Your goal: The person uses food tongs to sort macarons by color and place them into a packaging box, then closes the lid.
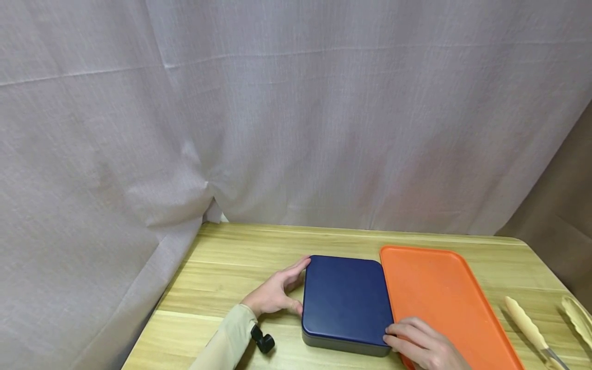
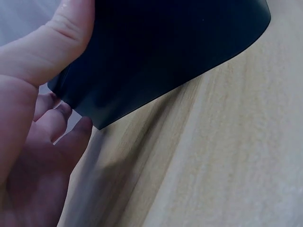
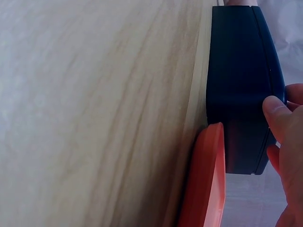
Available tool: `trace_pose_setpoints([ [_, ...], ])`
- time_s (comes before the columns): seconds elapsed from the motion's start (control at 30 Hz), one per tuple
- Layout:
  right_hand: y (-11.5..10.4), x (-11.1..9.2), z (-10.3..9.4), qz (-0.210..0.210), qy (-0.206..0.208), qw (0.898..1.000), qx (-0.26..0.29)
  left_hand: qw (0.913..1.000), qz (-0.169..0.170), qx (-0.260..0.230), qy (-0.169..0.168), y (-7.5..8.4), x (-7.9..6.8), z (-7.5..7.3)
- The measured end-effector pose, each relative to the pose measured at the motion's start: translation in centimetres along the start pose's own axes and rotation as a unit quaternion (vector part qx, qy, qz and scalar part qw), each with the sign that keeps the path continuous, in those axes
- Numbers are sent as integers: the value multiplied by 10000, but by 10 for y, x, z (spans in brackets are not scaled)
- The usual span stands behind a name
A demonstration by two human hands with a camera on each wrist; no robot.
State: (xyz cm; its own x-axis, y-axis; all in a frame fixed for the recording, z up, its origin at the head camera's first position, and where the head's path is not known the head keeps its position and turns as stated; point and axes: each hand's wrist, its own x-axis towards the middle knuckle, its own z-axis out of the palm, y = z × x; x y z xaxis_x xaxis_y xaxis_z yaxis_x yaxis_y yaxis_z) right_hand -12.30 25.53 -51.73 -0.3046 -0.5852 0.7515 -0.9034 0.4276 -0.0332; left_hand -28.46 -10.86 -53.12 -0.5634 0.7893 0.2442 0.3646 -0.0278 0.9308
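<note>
A dark blue rectangular box (image 1: 347,303) with a closed flat lid lies on the wooden table. My left hand (image 1: 276,292) rests against its left side, thumb and fingers spread, with the fingertips by the far left corner. In the left wrist view the thumb (image 2: 71,28) overlaps the box's dark wall (image 2: 180,47). My right hand (image 1: 423,343) pinches the box's near right edge. Seen from the right wrist, the thumb (image 3: 277,111) presses at the seam under the lid while other fingers reach over the top. The box's contents are hidden.
Directly right of the box lies an orange tray (image 1: 444,288), its left rim alongside the box. Tongs with cream-coloured scalloped ends (image 1: 527,324) lie at the far right. A grey curtain (image 1: 324,128) hangs behind the wooden table (image 1: 259,246).
</note>
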Motion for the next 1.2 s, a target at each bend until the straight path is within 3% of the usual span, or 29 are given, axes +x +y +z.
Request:
trace_pose_setpoints([
  [0.77,2,1,-3,-22,-159,9999,-50,9989,36,475,-27,1,-2,-1],
  [0.9,2,5,-7,343,-151,9989,-274,9983,-4,589,-32,2,-3,-3],
  [1.03,5,16,-12,855,-136,9944,-602,9940,-84,1019,376,8,-3,-1],
  [1.13,8,30,-12,1531,-477,9828,-918,9811,-226,1729,838,16,-1,7],
  [1.2,11,40,-9,2165,-889,9657,-1121,9667,-392,2314,1023,23,3,13],
])
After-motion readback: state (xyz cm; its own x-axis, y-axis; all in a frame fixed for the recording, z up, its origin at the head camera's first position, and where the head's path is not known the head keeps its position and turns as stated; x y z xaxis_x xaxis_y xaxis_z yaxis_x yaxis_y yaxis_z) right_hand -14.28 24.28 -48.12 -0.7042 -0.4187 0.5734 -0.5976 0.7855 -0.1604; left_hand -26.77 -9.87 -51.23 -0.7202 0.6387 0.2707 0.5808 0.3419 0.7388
